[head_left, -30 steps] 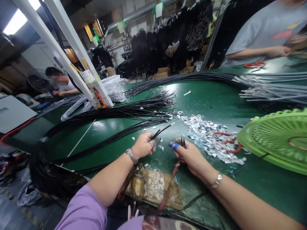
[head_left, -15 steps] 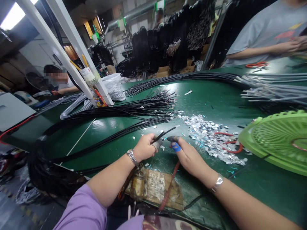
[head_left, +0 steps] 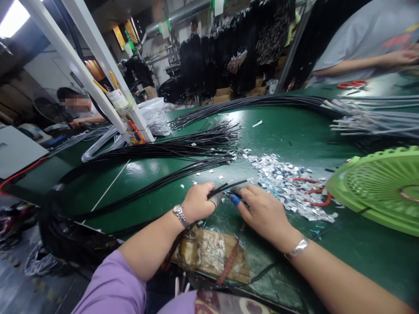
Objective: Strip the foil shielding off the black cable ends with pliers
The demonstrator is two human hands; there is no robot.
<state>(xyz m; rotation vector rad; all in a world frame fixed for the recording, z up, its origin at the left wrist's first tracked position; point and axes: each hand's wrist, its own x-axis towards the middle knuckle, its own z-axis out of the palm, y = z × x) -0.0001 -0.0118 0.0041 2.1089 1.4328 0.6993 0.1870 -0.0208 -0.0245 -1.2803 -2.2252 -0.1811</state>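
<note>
My left hand (head_left: 196, 203) is closed round a thin black cable (head_left: 229, 185) whose end points right over the green table (head_left: 288, 131). My right hand (head_left: 262, 209), with a blue finger cot on one finger, is curled with its fingertips pinching at the same cable end, touching the left hand. A pile of silver foil scraps (head_left: 288, 185) lies just right of the hands. A long bundle of black cables (head_left: 157, 174) runs left from the hands and loops off the table edge.
A green fan grille (head_left: 379, 187) sits at the right. Red-handled scissors (head_left: 310, 192) lie in the foil scraps. Grey cables (head_left: 369, 117) lie far right. A person in a grey shirt (head_left: 353, 39) works opposite; another person (head_left: 78, 109) sits far left. A taped cardboard pad (head_left: 209, 255) lies before me.
My right hand has moved left and forward to meet the left hand at the cable end; earlier it was held apart, pinching dark wire tips.
</note>
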